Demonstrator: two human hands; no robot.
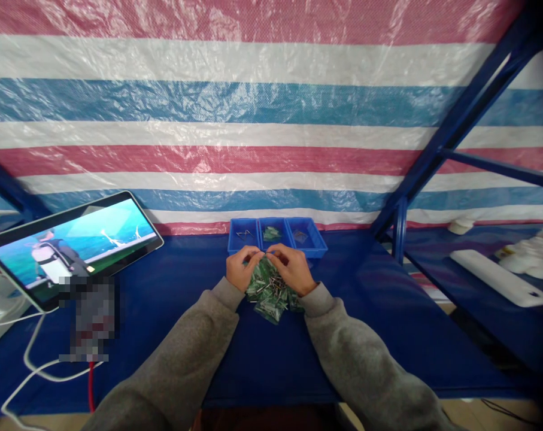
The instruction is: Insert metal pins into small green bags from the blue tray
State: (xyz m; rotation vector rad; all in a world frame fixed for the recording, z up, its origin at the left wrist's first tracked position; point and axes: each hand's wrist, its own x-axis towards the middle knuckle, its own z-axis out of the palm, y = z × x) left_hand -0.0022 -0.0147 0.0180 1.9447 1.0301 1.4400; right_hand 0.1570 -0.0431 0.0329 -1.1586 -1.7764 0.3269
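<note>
My left hand and my right hand are closed in pinches, with their fingertips nearly meeting. Green-tinted clear plastic shows just below the fingertips, and it looks like the top of a small plastic bag. Under my hands lies a heap of similar small bags with thin metal pieces in and among them. Just beyond my fingers stands a blue three-part tray. A few thin metal pieces lie in its left compartment, green bags in the middle, and small metal pieces in the right.
A tablet playing a video leans at the left, with white cables and a blurred-out object before it. Blue metal braces rise at the right. Beyond them lie a white bar and crumpled white material.
</note>
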